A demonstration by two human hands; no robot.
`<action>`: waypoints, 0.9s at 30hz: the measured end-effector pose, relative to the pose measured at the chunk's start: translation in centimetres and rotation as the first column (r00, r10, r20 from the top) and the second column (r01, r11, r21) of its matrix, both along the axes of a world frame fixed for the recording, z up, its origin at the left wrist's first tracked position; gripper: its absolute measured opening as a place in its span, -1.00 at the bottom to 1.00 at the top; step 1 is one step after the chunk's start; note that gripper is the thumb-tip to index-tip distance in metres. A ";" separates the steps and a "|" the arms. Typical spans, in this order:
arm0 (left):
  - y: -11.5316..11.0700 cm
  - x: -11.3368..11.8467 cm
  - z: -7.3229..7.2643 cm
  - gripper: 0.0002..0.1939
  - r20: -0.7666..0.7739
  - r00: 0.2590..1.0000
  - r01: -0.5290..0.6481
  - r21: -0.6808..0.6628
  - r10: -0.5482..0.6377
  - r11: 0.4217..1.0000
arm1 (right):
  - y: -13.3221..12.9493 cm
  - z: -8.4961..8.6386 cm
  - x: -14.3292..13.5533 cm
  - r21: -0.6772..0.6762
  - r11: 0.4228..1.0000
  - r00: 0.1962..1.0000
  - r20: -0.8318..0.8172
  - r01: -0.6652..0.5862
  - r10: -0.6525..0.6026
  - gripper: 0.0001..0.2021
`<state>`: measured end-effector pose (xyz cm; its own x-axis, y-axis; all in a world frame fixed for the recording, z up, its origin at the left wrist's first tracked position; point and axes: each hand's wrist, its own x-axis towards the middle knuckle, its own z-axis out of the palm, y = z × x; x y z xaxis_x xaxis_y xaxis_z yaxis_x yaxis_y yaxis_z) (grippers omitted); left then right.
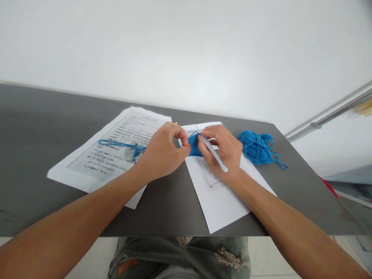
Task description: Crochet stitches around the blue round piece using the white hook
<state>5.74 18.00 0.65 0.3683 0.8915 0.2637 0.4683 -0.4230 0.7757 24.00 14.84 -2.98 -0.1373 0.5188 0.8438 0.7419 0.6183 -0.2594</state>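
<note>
Grip: left hand pinches blue fabric, right hand pinches pale tool
Worked: small area, seemingly unfinished
Unworked: yarn bundle near right hand

Printed sheets on grey tabletop; white wall behind; metal rail at right.

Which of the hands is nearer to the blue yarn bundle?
Right. The right hand, holding a grey tool, is just left of the blue yarn bundle; the left hand is farther left, beyond the right one.
</note>
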 end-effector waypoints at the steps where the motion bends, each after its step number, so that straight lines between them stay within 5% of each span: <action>1: 0.0 0.0 0.0 -0.90 -0.023 1.000 -0.006 0.047 0.007 0.999 | 0.1 -0.1 0.0 -0.037 0.999 0.997 -0.074 -0.002 -0.001 -0.95; 6: 1.0 -1.2 0.3 -0.91 -0.216 0.974 -0.032 0.183 0.072 0.983 | 0.9 -1.0 0.5 -0.253 0.966 0.921 -0.357 0.063 -0.153 -0.98; 10: 2.8 -2.9 0.8 -0.92 -0.434 0.875 -0.099 0.273 0.214 0.957 | 1.6 -1.6 0.9 -0.343 0.939 0.869 -0.460 0.016 -0.182 -0.93; 15: 3.5 -3.4 0.3 -0.88 -0.651 0.740 -0.070 0.178 0.171 0.981 | 1.7 -1.6 1.0 -0.404 0.915 0.873 -0.455 -0.026 -0.177 -0.91; 20: 3.5 -3.1 -0.1 -0.87 -0.667 0.724 -0.066 0.186 0.175 0.980 | 1.5 -1.5 1.0 -0.435 0.899 0.891 -0.423 -0.040 -0.165 -0.90; 25: -0.9 -2.5 2.8 -0.71 -0.589 0.769 -0.038 0.344 0.247 0.938 | 1.5 -1.5 1.1 -0.430 0.901 0.897 -0.420 -0.059 -0.141 -0.88; 27: -5.1 -1.7 3.5 -0.84 -0.571 0.815 0.094 0.307 0.105 0.947 | 1.5 -1.5 1.1 -0.430 0.901 0.897 -0.420 -0.063 -0.137 -0.88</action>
